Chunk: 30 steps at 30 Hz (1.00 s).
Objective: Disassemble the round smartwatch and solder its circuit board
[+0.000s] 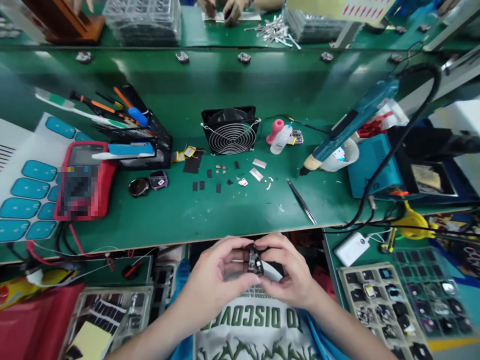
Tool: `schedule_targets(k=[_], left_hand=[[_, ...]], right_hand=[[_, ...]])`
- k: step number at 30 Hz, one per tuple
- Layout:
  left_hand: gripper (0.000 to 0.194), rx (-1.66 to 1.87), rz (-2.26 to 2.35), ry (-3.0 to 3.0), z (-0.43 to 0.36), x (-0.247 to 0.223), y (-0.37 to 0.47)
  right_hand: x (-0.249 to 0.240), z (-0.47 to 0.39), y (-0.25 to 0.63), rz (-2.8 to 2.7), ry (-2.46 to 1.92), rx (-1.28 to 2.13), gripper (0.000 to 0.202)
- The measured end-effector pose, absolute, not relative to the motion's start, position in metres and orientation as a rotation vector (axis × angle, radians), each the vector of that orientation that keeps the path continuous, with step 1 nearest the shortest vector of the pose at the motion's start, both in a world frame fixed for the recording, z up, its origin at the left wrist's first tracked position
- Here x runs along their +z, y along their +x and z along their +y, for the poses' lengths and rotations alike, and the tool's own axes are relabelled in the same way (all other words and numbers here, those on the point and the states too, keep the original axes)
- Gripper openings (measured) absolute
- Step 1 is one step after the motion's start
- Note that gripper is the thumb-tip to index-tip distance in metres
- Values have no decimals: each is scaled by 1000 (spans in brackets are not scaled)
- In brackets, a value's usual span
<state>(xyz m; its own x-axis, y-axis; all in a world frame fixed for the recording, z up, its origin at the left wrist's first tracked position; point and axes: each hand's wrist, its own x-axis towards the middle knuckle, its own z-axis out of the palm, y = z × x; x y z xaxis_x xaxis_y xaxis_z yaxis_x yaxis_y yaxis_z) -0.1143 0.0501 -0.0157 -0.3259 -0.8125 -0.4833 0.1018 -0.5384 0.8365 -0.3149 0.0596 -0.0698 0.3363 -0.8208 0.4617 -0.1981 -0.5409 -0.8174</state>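
Between my two hands is a small dark device casing [255, 261] with metallic parts inside, perhaps a watch body. It is held in front of my chest, just off the bench's front edge. My left hand [225, 270] grips its left side between thumb and fingers. On the other side, the fingertips and thumb of my right hand [287, 272] close on it. The fingers cover part of the casing. Tweezers [301, 201] lie on the green bench beyond my right hand. Small black pads [218, 188], silvery strips [256, 174] and tiny parts lie ahead.
A fan [231, 137] stands mid-bench, with a dropper bottle [281, 140] beside it. A red multimeter [84, 180] is left. A blue electric screwdriver [348, 125] hangs at right on a black cable. Compartment trays [369, 267] flank me below. Another person's hands [230, 10] are across the line.
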Motion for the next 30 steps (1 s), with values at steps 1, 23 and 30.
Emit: schedule_targets(k=[1,23,30], left_hand=[[43,-1908,-980,1307,49,-15,-115],[43,-2199,-606,983,48,-28,-104],[38,-2212,-615,968,49,-30,-104]], right_hand=[[-69,60,-315,896,-1925,-1204,43],[-68,63,-318,761,-1144,-1112,53],[-68,62,-315,698,-1094,-1134,54]])
